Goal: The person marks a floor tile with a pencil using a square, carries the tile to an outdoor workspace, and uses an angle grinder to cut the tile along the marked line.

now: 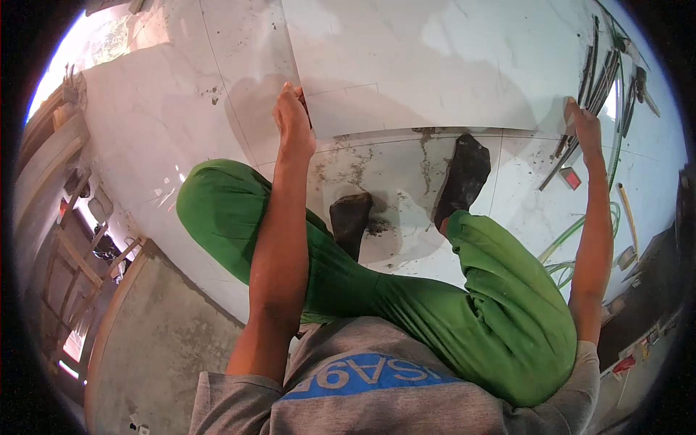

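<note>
A large white tile (435,69) with faint veining spans the upper middle, its near edge over the floor in front of my feet. My left hand (293,116) grips its left edge near the front corner, fingers closed round it. At the other end my right hand (583,123) is closed on the tile's right part, near the front edge. My dark-socked left foot (350,221) and right foot (464,174) rest on the stained floor (391,163) below the tile, with my green-trousered legs bent.
Dark metal strips (598,80), a small red-and-grey object (570,178), a green hose (562,239) and a yellow rod (628,217) lie at the right. At the left, a wooden frame (76,268) stands by a grey concrete surface (159,348).
</note>
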{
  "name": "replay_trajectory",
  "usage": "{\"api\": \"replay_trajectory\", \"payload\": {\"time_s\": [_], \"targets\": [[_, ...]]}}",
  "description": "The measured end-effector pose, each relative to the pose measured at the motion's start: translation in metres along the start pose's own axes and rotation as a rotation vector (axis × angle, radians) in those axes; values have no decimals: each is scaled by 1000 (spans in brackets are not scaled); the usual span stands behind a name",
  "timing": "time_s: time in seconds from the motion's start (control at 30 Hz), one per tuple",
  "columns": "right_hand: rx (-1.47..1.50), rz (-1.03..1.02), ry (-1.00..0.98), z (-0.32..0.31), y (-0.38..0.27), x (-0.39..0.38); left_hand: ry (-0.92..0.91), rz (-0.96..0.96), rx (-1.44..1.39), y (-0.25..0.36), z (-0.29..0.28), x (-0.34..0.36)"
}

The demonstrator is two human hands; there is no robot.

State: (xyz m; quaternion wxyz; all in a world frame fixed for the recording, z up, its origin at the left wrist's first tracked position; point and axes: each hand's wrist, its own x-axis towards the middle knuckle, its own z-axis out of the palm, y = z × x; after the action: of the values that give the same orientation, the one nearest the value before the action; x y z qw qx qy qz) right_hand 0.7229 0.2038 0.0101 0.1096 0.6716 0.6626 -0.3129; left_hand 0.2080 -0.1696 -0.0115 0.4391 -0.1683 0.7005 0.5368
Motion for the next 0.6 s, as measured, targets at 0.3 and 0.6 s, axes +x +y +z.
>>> {"api": "replay_trajectory", "payload": {"time_s": [0.3, 0.6], "targets": [[-28, -21, -22, 23, 2, -3, 32, 59, -11, -7, 2, 6], [19, -2, -11, 30, 5, -1, 156, 83, 107, 0, 0, 10]]}}
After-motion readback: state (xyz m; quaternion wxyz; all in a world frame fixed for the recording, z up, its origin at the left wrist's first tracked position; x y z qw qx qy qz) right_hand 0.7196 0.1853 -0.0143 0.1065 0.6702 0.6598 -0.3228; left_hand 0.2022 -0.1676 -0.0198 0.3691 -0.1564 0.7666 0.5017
